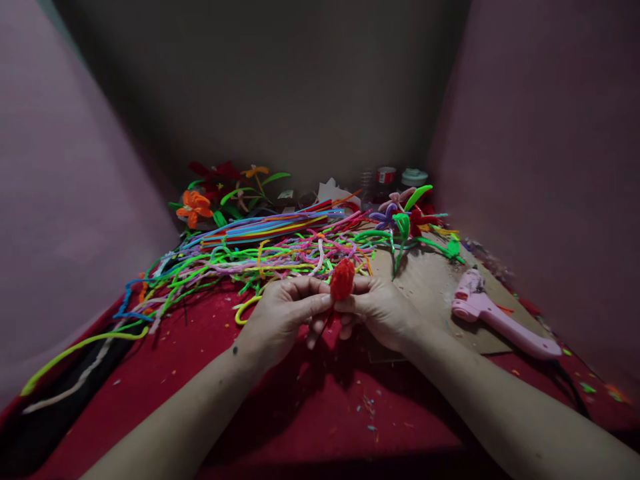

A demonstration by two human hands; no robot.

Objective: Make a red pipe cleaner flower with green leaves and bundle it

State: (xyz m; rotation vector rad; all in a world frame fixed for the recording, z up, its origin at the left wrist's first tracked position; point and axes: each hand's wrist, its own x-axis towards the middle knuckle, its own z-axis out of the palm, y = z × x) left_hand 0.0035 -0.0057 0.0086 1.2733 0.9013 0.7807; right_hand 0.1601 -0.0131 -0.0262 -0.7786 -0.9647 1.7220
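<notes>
A fuzzy red pipe-cleaner flower bud [343, 280] stands upright between my two hands, above the front of the table. My left hand [295, 310] pinches its base from the left with thumb and fingers. From the other side, my right hand [370, 307] has thumb and fingers closed on the same base. A thin dark stem slants down below the bud, partly hidden by my fingers. Just behind the hands lies a wide tangle of coloured pipe cleaners [230, 263].
A pink hot glue gun [493, 317] rests on a cardboard sheet [415, 287] at the right. Finished pipe-cleaner flowers, one orange [195, 208] and one purple [385, 217], stand at the back. A red cloth [280, 413] covers the table, with scraps scattered on it.
</notes>
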